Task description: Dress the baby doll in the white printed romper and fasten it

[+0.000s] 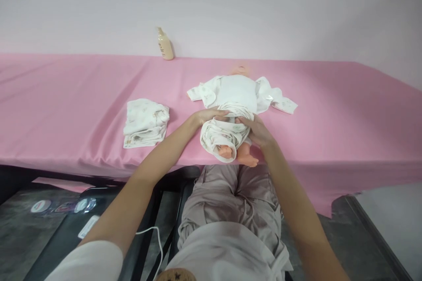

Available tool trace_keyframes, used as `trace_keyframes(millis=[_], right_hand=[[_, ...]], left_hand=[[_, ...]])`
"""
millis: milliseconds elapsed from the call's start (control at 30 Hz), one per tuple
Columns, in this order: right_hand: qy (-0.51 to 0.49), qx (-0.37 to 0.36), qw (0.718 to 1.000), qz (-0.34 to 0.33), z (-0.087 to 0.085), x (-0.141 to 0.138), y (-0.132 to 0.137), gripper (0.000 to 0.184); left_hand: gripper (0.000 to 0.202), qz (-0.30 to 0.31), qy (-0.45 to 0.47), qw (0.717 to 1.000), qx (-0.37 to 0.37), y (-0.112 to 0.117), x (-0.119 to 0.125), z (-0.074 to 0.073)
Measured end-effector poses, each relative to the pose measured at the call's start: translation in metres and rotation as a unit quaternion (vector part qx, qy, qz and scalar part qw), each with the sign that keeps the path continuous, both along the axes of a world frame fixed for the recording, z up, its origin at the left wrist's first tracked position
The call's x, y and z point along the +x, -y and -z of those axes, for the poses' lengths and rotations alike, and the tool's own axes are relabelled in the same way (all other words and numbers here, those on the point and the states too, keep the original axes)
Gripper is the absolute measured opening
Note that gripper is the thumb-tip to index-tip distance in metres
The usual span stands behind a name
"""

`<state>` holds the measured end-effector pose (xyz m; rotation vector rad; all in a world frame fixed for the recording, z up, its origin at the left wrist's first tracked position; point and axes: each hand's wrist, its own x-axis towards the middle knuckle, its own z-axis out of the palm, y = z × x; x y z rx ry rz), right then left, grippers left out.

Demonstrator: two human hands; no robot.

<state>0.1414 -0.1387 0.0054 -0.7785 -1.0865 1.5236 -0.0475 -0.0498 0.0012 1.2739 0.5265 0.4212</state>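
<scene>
A baby doll lies on its back, its feet [245, 157] towards me at the table's front edge. It wears a white long-sleeved top [238, 90] with both sleeves spread out. Bunched white baby pants [216, 134] surround its lower legs; one foot pokes through an opening, and the other shows beside the cloth. My left hand [211, 115] is closed on the upper left of the bunched fabric. On the opposite side, my right hand [257, 131] grips the pants' edge with the thumb inward. Folds hide some fingertips and most of the doll's legs.
A folded white patterned cloth [146, 123] lies to the left on the pink tablecloth [82, 109]. Against the wall stands a cream pump bottle [165, 45]. Below left are a black chair [72, 232], clear plastic bottles [62, 206] and a white cable [159, 239].
</scene>
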Motion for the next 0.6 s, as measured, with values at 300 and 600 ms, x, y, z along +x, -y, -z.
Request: trace_keyframes(millis=[300,600], right_hand=[[-0.021,0.021,0.996,-0.078,0.001,0.003,-0.003,0.032],[-0.014,0.021,0.995,-0.096,-0.002,0.001,-0.006,0.025]], left_hand=[[0.057,0.042,0.035,0.997,0.063,0.004,0.002,-0.004],[0.032,-0.046,-0.057,0.993,0.089,-0.009,-0.007,0.01]])
